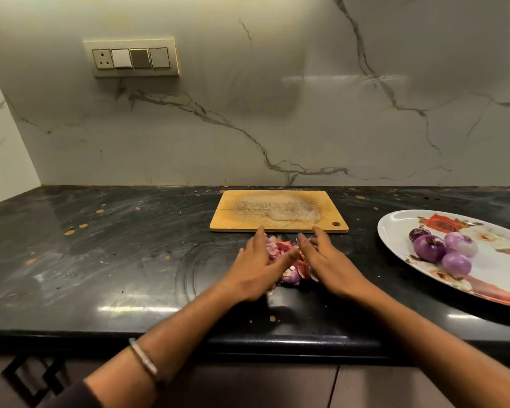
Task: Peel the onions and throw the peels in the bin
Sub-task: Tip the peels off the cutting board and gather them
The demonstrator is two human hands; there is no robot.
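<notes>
1. So both hands are down on the black counter (100,231) with the pile of onion peels (289,260) between them. The left hand (259,269) and right hand (327,260) each have fingers straight and angled inward, cupping the heap from either side, not pinching anything
2. The peeled onions (442,251) are sitting on the flowery plate (395,228) off to the right, well away from the pile, so peeling looks done and it's bin time. No bin in view though
3. Biggest risk imo: the peels are thin, dry flakes, so if the hands scoop loosely, bits will slip out underneath or between the fingers
4. A few flakes are lying near the counter's front edge (273,318), and a sloppy sweep would probably knock them onto the floor
5. The pile is just in front of the cutting board (278,212), so pushing forward could shove scraps against or under it
</notes>
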